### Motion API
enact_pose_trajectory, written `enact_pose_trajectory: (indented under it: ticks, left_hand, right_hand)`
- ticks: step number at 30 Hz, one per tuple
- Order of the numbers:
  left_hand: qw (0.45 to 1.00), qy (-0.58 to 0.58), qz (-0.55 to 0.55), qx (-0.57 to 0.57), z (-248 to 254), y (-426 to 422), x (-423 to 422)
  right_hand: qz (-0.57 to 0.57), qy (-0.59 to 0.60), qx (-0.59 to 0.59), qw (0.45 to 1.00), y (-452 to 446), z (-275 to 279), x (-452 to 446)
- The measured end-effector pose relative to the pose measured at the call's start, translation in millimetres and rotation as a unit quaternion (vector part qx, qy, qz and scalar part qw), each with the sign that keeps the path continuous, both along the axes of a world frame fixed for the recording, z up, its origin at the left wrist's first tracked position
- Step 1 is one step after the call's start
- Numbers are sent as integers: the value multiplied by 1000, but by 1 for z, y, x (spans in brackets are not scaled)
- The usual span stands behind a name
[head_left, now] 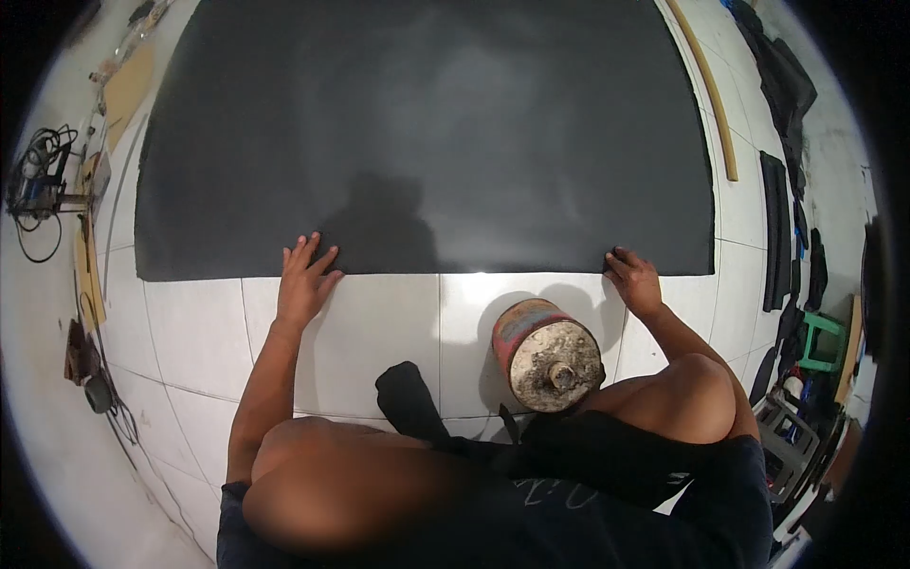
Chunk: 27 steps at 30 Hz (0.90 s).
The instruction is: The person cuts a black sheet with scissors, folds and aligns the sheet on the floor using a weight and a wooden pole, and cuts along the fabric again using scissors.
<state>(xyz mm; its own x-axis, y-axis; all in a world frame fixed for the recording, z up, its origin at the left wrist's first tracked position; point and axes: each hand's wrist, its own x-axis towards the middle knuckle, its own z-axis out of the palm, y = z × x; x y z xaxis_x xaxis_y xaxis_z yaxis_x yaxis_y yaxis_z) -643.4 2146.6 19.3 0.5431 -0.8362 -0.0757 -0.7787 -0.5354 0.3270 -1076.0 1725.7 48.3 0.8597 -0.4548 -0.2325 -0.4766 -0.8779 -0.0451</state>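
Note:
A large dark grey sheet (427, 142) lies flat across the tiled floor in front of me. My left hand (308, 280) rests at its near edge, fingers spread over the surface and holding nothing. Toward the sheet's near right corner, my right hand (633, 281) has its fingers bent together on the edge, pinching it. Between my hands and closer to my knees stands a stained round can (548, 354), its top crusted and a short round stub in the middle. Neither hand touches the can.
White floor tiles (370, 337) surround the sheet. A long tan strip (713, 90) lies along its right side. Rolled black material (774, 228) and a green stool (821, 341) are by the right wall. Tangled cables with a tool (40, 180) sit at the left wall.

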Motion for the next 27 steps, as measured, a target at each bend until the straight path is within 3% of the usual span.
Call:
enact_pose_trajectory:
  ticks: [10,11,13,16,18,19,21,22,24,25,26,27]
  left_hand:
    - [999,-29,-28,4,-13,8,0]
    - [999,-33,-32,3,-15,9,1]
    - [999,-22,-38,-4,-13,10,1]
    - [1000,-3,-6,-29,-6,-4,4]
    - [999,21,9,36,9,-17,2]
    - [1000,-1,7,29,8,-19,5]
    - [997,33,26,69,26,-34,7]
    - [990,72,41,114,35,-38,9]
    - [988,68,38,135,28,-40,15]
    - [985,68,31,155,26,-41,16]
    - [985,68,31,154,27,-43,17]
    - [986,46,33,157,28,-46,17]
  right_hand:
    - [22,-25,-8,999,-4,-13,-12]
    - [-94,-19,96,991,-2,-7,-6]
    - [-9,-71,8,997,-5,-23,-16]
    - [24,-42,5,999,-2,-1,-4]
    - [-29,39,43,998,5,35,22]
    - [-26,32,39,998,10,51,35]
    - [-12,-15,140,990,25,74,56]
    - [104,-134,139,976,37,77,63]
    - [189,-110,335,917,69,105,83]
    - [312,-105,316,890,81,115,83]
    - [312,-105,315,890,91,118,82]
    - [392,-123,310,858,99,119,80]
